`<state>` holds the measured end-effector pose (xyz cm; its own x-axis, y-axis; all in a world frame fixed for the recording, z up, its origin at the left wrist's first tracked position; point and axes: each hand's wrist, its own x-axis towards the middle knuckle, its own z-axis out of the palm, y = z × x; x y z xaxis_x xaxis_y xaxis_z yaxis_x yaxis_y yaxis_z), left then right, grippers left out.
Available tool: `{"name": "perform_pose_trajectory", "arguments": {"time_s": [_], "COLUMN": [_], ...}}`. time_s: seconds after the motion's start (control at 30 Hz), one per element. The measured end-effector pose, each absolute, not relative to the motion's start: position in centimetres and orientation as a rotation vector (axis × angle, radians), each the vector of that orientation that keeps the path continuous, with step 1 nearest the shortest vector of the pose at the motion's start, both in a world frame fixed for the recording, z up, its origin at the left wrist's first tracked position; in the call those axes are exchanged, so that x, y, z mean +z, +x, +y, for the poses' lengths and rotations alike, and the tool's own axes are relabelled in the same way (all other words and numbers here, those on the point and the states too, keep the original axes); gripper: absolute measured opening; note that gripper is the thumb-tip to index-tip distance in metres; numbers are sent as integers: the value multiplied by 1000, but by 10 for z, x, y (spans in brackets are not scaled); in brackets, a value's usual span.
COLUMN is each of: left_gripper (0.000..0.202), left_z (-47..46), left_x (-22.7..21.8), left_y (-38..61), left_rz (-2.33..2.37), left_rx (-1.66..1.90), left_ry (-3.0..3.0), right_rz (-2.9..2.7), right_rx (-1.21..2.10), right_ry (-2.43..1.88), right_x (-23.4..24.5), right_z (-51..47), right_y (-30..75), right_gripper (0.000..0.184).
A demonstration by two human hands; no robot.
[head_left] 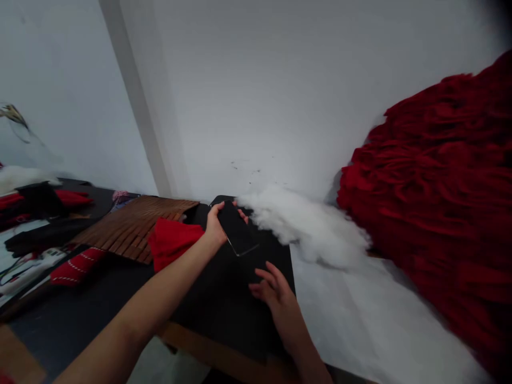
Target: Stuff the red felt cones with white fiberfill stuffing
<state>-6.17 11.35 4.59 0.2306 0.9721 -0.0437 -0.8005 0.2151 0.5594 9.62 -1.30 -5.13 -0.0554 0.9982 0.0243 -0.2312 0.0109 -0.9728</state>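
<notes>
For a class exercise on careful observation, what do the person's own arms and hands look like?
The slender left forearm and right forearm show no sleeves or watch; the slim-fingered left hand and right hand wear no gloves.

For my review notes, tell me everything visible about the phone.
The phone is a thin, dark rectangular slab, its front blank, with a pale, shiny rim along the near edge. The left hand grips its far part from both sides, holding it slantwise over the black tabletop. The open right hand is apart from it. Its back is hidden.
</notes>
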Motion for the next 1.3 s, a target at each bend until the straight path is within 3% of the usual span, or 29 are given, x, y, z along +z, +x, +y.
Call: {"name": "perform_pose_trajectory", "arguments": {"time_s": [0.23, 0.53, 0.73, 0.83, 0.93, 1.0, 1.13, 1.3], "left_gripper": [41, 49, 69, 64, 45, 39, 70, 84], "left_z": [68, 56, 54, 54, 50, 43, 16, -20], "left_x": [18, 23, 22, 20, 19, 21, 23, 18], "left_y": [-22, -28, -28, -24, -22, -26, -45, -61], "left_rz": [453, 415, 367, 345, 311, 295, 300, 243], "left_rx": [1000, 979, 932, 950, 982, 1029, 945, 611], "left_ry": [431, 496, 519, 520, 609, 728, 865, 608], "right_rz": [-854, -928, -840, -716, -635, -570, -551, -840], "right_rx": [1519, 1583, 1647, 1711, 1724, 1647, 1304, 1005], "right_ry": [-796, -767, -694, -632, -613, -655, -842, -1047], "right_x": [-42, -40, -37, -35, -36, -38, -43, -40], "right_z": [-19, -22, -23, -23, -20, -17, -9, -11], "right_y": [95, 87, 89, 93, 98, 102, 111, 114], "right_gripper": [46, 43, 36, 32, 29, 31, 35, 31]}}
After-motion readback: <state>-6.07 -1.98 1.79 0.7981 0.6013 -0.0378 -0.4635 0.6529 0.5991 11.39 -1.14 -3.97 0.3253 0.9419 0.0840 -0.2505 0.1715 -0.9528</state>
